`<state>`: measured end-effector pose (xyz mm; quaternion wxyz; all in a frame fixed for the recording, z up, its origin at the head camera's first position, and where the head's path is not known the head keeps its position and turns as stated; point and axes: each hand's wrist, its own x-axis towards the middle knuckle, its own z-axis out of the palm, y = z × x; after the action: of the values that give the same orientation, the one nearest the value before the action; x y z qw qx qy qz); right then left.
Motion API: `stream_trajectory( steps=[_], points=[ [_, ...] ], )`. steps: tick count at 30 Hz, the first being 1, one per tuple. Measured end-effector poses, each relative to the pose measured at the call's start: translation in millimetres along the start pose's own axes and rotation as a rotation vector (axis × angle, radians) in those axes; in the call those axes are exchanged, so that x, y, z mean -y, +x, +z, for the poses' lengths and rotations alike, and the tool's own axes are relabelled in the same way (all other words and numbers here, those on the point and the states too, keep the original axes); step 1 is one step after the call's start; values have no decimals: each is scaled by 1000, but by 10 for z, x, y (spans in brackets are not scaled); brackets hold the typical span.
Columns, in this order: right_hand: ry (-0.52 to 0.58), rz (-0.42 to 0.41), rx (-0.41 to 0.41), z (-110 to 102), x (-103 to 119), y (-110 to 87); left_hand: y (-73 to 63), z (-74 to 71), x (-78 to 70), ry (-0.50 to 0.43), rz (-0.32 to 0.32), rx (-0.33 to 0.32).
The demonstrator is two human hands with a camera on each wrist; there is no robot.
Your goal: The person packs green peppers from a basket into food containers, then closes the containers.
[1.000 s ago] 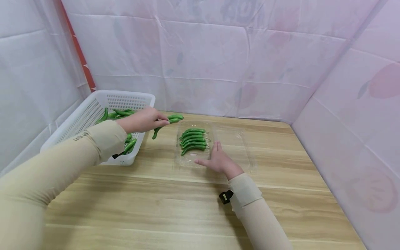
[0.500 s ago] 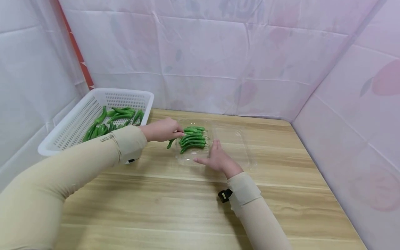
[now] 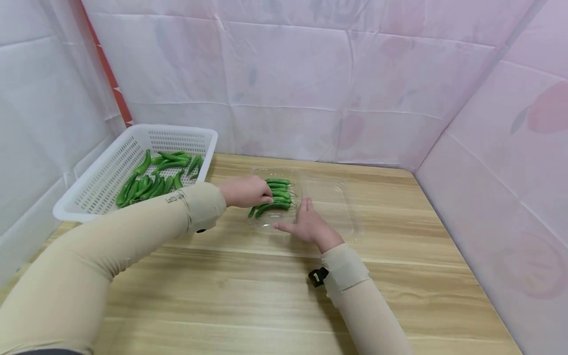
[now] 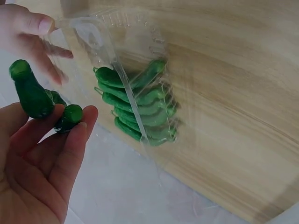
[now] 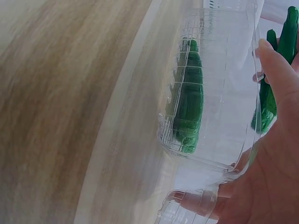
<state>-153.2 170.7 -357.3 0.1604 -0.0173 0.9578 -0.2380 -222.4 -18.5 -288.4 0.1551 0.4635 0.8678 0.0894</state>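
From my station I see the table, a white basket at left, then an open clear box. The right hand touches the box, thumb and fingers spread; the left hand pinches loose peppers over the row of peppers inside.

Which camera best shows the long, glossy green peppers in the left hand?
The left wrist view: the green peppers show close up in the left hand, blunt ends toward the camera. The head view mostly hides them behind that hand; the right wrist view shows them beyond the clear plastic container, partly behind the right hand.
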Motion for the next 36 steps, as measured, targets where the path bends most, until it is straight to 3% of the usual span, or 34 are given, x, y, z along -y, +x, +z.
stream_trajectory(
  steps=[11, 20, 36],
  points=[
    [-25, 15, 5, -4, 6, -5, 122, 78, -31, 57, -5, 55],
    [-28, 14, 7, -4, 25, -13, 176, 152, -44, 106, -14, 61],
    [-39, 16, 23, -17, 23, -26, 251, 205, -13, 58, -57, 81]
  ],
)
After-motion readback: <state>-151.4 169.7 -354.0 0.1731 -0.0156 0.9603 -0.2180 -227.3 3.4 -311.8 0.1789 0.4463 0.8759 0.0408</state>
